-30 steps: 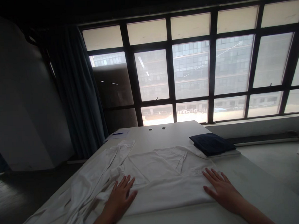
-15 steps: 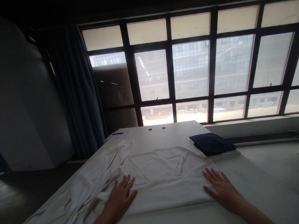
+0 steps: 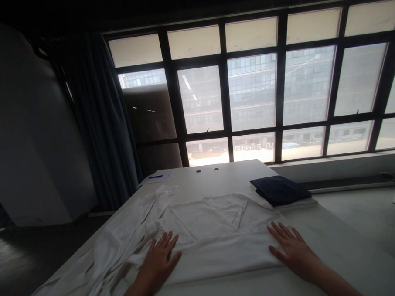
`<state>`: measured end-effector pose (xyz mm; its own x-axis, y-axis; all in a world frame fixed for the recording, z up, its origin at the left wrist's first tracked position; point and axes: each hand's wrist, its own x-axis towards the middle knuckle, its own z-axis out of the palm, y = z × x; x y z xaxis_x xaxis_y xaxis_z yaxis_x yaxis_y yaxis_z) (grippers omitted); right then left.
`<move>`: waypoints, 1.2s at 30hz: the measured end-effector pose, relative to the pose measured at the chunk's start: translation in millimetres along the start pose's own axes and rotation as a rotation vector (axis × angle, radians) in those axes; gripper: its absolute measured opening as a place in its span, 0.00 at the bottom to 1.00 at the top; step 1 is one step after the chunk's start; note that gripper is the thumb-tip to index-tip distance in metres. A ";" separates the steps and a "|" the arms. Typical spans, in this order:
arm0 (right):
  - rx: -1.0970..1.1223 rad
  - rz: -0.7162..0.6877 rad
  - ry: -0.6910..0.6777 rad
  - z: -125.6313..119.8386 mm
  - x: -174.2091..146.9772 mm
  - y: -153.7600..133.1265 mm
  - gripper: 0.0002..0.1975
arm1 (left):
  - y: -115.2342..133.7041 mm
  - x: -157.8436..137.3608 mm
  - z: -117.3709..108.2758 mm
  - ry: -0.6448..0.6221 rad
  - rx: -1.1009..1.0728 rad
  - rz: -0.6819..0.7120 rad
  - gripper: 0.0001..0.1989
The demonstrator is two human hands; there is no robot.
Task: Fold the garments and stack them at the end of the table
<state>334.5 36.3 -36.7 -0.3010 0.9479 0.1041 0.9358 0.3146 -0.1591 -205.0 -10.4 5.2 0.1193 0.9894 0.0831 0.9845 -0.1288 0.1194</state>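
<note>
While both hands (image 3: 158, 262) (image 3: 293, 252) touch white fabric (image 3: 221, 254), the table (image 3: 212, 182) bears navy cloth (image 3: 279, 189).

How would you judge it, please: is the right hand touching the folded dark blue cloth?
Apart: the head view shows white fabric and tabletop between the right hand and the near edge of the folded dark blue cloth.

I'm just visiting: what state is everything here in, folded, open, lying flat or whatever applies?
Left hand: open, palm down on the white garment.
Right hand: open, palm down, fingers spread.
White garment: laid flat, partly folded.
White cloth at left: loose, rumpled.
Dark cloth: folded.
Paper: lying flat.
Pen: lying on it.
Curtain: gathered aside.
Windows: apparently shut.
</note>
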 end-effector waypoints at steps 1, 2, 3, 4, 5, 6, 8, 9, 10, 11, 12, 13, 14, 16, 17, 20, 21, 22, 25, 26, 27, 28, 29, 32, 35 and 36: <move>0.002 -0.001 0.003 -0.1 -0.1 -0.1 0.38 | -0.2 0.1 0.1 0.002 0.000 0.000 0.34; 0.003 -0.002 0.007 -0.2 -0.2 -0.2 0.38 | -0.4 0.3 0.4 0.005 -0.001 0.001 0.34; 0.004 -0.003 0.010 -0.1 -0.2 -0.3 0.38 | -0.7 0.5 0.7 0.007 -0.002 0.003 0.34; 0.004 -0.004 0.012 0.1 -0.3 -0.3 0.38 | -1.0 0.7 1.1 0.010 -0.002 0.006 0.34; 0.003 -0.004 0.015 0.4 -0.3 -0.2 0.38 | -1.3 0.9 1.5 0.012 -0.003 0.007 0.34; 0.003 -0.003 0.018 0.9 -0.2 0.0 0.38 | -1.6 1.1 2.1 0.014 -0.004 0.008 0.34; 0.005 -0.004 0.025 2.2 -0.1 0.7 0.37 | -2.3 1.2 3.2 0.013 -0.004 0.007 0.34; 0.006 -0.006 0.028 2.8 0.0 1.2 0.37 | -2.6 1.2 3.7 0.012 -0.003 0.006 0.34; 0.007 -0.008 0.031 3.3 0.1 1.6 0.37 | -2.9 1.2 4.1 0.012 -0.002 0.005 0.34; 0.008 -0.011 0.031 3.6 0.2 2.0 0.37 | -3.2 1.1 4.3 0.012 -0.001 0.006 0.34; 0.007 -0.014 0.030 3.7 0.3 2.2 0.37 | -3.3 1.0 4.2 0.013 0.000 0.006 0.34; 0.006 -0.014 0.028 3.5 0.3 2.2 0.37 | -3.2 0.9 4.0 0.014 0.001 0.005 0.34; 0.004 -0.013 0.024 3.0 0.3 2.0 0.37 | -3.0 0.8 3.5 0.013 0.001 0.004 0.34; 0.000 -0.006 0.015 1.5 0.1 1.1 0.38 | -2.0 0.5 2.2 0.010 -0.002 0.001 0.34; 0.000 -0.002 0.012 0.7 -0.1 0.5 0.38 | -1.4 0.3 1.6 0.007 -0.004 -0.002 0.34; 0.006 0.001 0.012 -0.9 -0.6 -0.9 0.38 | 0.2 -0.2 0.2 0.002 -0.010 -0.004 0.34; 0.009 0.000 0.017 -0.9 -0.7 -1.0 0.38 | 0.5 -0.4 0.0 0.003 -0.011 -0.004 0.34; 0.012 -0.002 0.022 -0.6 -0.7 -0.9 0.38 | 0.7 -0.6 -0.1 0.005 -0.013 -0.003 0.34; 0.018 -0.004 0.030 1.2 -0.1 0.2 0.38 | 0.4 -0.8 0.2 0.006 -0.015 -0.001 0.34; 0.018 -0.004 0.029 1.8 0.1 0.7 0.38 | 0.1 -0.7 0.3 0.005 -0.014 -0.001 0.34; 0.018 -0.003 0.026 2.2 0.3 1.1 0.38 | -0.2 -0.6 0.5 0.005 -0.013 0.000 0.34; 0.018 -0.002 0.024 2.4 0.4 1.3 0.38 | -0.5 -0.4 0.7 0.006 -0.011 0.001 0.34; 0.019 -0.002 0.024 2.4 0.3 1.4 0.38 | -0.7 -0.2 0.9 0.008 -0.009 0.002 0.34; 0.023 -0.005 0.028 1.3 -0.3 1.1 0.38 | -1.0 0.1 1.2 0.014 -0.005 0.007 0.34; 0.023 -0.006 0.024 0.0 -0.9 0.2 0.37 | -0.5 -0.3 0.9 0.011 -0.001 0.001 0.34; 0.022 -0.005 0.022 -0.3 -0.9 -0.2 0.37 | -0.2 -0.4 0.8 0.009 0.001 -0.002 0.34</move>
<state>334.7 35.3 -36.5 -0.3015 0.9451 0.1261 0.9300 0.3207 -0.1796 -205.2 -10.7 4.3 0.1165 0.9889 0.0918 0.9848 -0.1270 0.1187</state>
